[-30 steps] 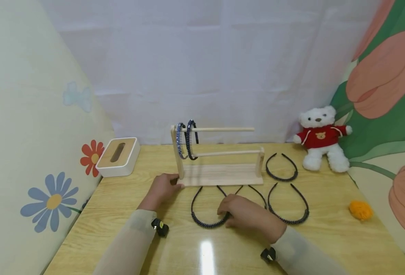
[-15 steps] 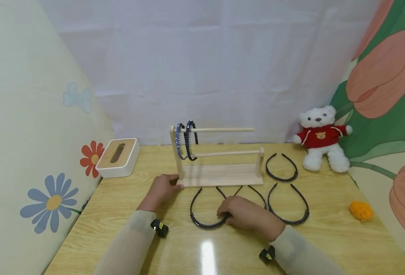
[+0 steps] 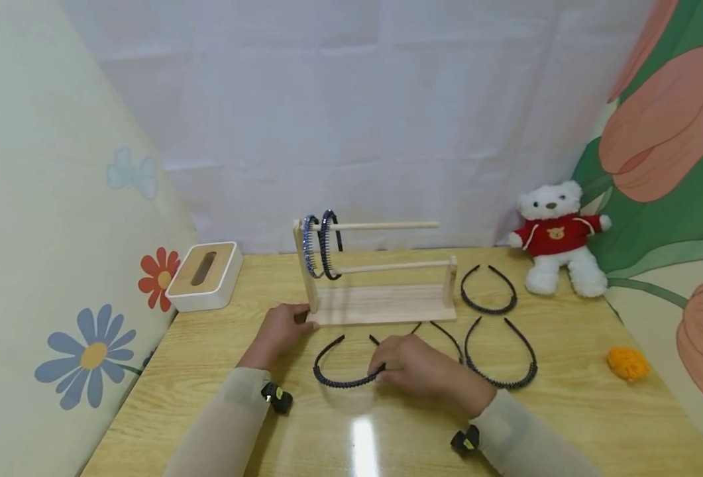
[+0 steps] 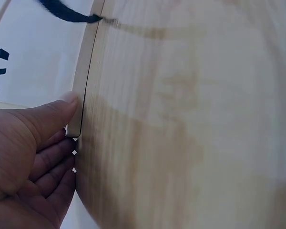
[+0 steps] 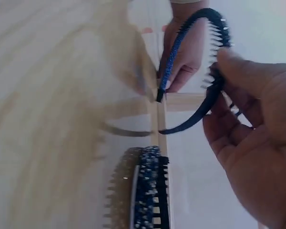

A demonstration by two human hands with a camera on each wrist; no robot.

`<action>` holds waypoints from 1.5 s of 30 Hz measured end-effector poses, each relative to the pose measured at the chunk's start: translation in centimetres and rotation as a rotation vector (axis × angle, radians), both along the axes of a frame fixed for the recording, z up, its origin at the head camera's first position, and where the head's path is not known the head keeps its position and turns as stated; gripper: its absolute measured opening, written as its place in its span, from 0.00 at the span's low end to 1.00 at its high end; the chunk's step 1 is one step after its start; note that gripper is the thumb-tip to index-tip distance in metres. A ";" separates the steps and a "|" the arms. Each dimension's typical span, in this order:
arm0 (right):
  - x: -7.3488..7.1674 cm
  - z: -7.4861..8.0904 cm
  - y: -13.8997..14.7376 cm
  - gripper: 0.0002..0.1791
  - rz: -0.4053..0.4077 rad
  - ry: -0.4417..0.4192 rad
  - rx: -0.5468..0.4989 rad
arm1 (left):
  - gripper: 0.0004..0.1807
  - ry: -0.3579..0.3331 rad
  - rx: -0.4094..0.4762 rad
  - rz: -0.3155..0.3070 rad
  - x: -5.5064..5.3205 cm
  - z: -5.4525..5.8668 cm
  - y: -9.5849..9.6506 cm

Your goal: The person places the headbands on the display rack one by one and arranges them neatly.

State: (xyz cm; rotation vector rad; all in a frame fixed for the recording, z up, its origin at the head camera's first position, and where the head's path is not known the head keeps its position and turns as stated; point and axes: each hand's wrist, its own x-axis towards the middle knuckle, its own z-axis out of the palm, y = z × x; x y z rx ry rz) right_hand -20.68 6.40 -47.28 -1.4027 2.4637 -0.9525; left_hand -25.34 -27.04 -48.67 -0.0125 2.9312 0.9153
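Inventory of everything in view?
Wooden rack: 1, pale wood, mid-table
Held headband: 1, dark, before rack
Racked headbands: 2, blue and dark, rack's left end
Loose headbands: 3, dark, right of held one
Box: 1, white, wood-toned top, back left
Teddy bear: 1, white, red sweater, back right
Small bundle: 1, orange, right side
Table: 1, yellowish wood, below
Backdrop: 1, pale, behind
Painted walls: 2, cream, left and right
Wrist devices: 2, black, one per wrist
Sleeves: 2, beige, both forearms
Left hand: 1, rack base
Right hand: 1, on held headband

Your head view's bright, but you've got glare [image 3: 364,447] toward the near edge of your worktop [image 3: 616,424]; wrist cams look soft.
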 end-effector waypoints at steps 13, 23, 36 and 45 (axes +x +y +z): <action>-1.1 1.3 2.4 0.10 -0.154 -0.567 -0.407 | 0.30 0.027 -0.011 -0.006 0.2 -0.1 -0.1; -2.5 3.1 5.0 0.05 0.235 -0.803 -0.875 | 0.30 0.016 -0.006 0.006 0.2 -0.3 -0.1; -2.8 7.5 10.4 0.13 0.245 -0.804 -1.352 | 0.31 0.018 -0.002 -0.012 -0.1 -0.2 -0.1; -4.0 9.4 13.3 0.10 0.078 -0.715 -1.600 | 0.31 0.015 -0.004 -0.011 0.0 -0.1 0.0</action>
